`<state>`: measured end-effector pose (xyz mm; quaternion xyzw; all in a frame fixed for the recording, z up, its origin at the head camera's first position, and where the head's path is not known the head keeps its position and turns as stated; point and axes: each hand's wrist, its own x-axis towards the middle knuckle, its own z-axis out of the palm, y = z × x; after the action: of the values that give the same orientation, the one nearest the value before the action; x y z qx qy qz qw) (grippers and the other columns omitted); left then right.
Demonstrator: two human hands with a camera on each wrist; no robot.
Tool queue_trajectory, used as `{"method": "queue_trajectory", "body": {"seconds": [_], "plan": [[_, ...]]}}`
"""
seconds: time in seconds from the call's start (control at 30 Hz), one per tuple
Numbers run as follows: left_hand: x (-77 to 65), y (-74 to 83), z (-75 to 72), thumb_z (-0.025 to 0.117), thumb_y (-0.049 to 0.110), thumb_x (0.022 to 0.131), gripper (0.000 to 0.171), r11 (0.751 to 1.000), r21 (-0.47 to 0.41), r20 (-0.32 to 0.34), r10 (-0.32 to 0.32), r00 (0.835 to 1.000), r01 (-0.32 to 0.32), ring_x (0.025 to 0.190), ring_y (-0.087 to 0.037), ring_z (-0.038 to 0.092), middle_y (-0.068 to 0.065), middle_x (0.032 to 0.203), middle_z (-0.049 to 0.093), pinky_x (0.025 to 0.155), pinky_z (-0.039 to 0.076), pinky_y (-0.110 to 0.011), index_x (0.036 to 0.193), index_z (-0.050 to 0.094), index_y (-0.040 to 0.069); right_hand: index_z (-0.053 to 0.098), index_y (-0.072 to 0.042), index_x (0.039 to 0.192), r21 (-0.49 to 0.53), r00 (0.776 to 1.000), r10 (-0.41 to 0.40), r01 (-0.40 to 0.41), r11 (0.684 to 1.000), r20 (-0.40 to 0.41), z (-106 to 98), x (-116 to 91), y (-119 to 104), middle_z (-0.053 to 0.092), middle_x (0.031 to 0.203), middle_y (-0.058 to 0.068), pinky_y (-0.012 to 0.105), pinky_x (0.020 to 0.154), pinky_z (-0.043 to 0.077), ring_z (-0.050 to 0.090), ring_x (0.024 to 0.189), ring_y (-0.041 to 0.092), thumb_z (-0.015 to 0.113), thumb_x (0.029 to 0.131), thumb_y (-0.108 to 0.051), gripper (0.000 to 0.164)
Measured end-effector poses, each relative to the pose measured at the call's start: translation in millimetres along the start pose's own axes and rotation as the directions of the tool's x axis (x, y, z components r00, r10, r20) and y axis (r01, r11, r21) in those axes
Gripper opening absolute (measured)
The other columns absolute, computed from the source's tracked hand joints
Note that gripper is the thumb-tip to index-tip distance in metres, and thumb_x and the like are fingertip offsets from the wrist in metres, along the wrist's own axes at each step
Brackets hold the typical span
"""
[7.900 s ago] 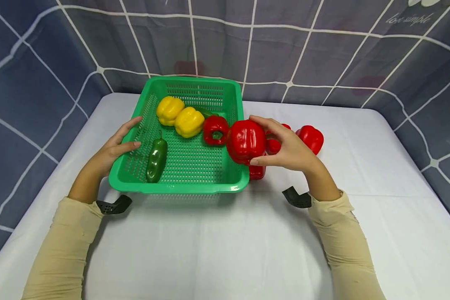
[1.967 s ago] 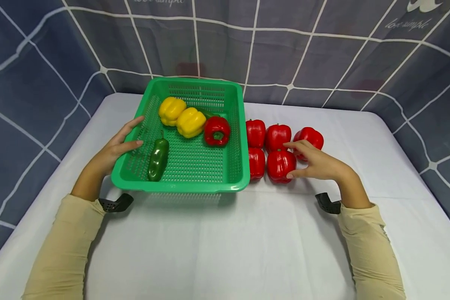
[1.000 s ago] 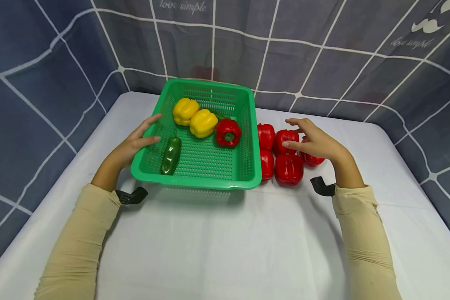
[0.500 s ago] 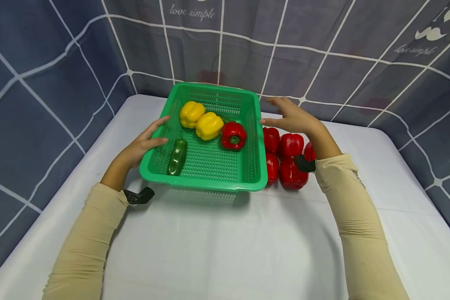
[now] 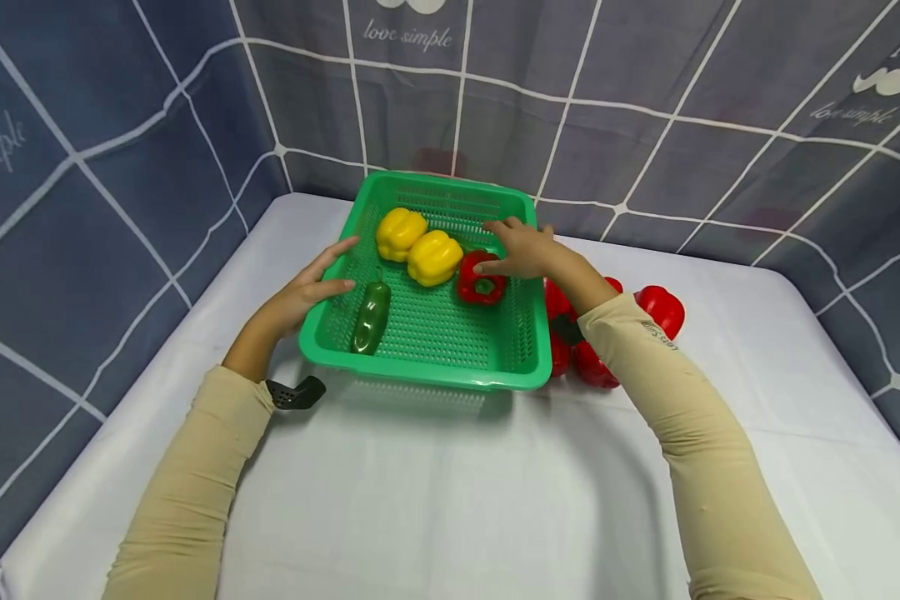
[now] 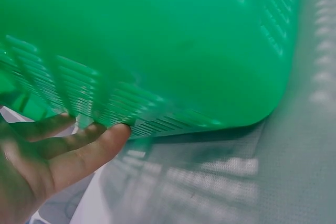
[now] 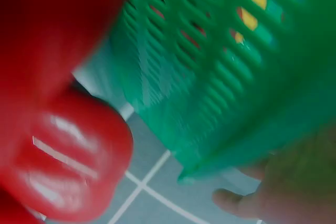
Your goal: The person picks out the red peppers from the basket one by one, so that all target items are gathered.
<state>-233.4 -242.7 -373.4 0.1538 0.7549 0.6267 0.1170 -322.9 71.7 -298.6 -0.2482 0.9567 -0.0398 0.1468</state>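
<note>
My left hand rests at the left rim of a green plastic basket, its straight fingers touching the slotted outer wall in the left wrist view. Over the basket's right side reaches my right hand, fingers spread, with the thumb over or against a red bell pepper; contact is unclear. Beside that pepper lie two yellow bell peppers. A long dark green pepper lies nearer the left wall. Something green behind the red pepper is mostly hidden.
Several red bell peppers stand on the white tablecloth right of the basket, partly hidden by my right forearm. One red pepper shows close up in the right wrist view. A grey gridded curtain hangs behind.
My right hand has left the red peppers on the table, moved left and crossed the basket's right rim to the red pepper inside. The left hand stays at the rim. The view has shifted.
</note>
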Motion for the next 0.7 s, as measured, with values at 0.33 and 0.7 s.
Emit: {"method": "queue_trajectory", "body": {"seconds": [0.33,0.7], "plan": [[1.7,3.1,2.1,0.044,0.015,0.093,0.067,0.999,-0.032,0.025,-0.025,0.999,0.026,0.134,-0.034,0.021,-0.002,0.154,-0.003,0.096,0.043,-0.04,0.147,0.008,0.029,0.032,-0.024,0.142,-0.041,0.993,-0.052,0.056,0.998,0.109,14.9,-3.4,-8.2,0.038,0.138,0.009,0.063,0.105,0.001,0.031,0.131,0.026,0.053,0.085,-0.052,0.067],[0.3,3.9,0.8,0.044,0.016,0.093,0.067,0.999,-0.036,0.018,-0.036,0.999,0.036,0.133,-0.035,0.024,-0.002,0.154,-0.003,0.086,0.048,-0.027,0.147,0.008,0.029,0.057,-0.018,0.12,0.09,0.938,-0.332,0.324,0.942,0.095,15.6,-17.1,-3.1,0.039,0.139,0.008,0.056,0.109,0.014,0.031,0.13,0.027,0.065,0.083,-0.034,0.042]]}}
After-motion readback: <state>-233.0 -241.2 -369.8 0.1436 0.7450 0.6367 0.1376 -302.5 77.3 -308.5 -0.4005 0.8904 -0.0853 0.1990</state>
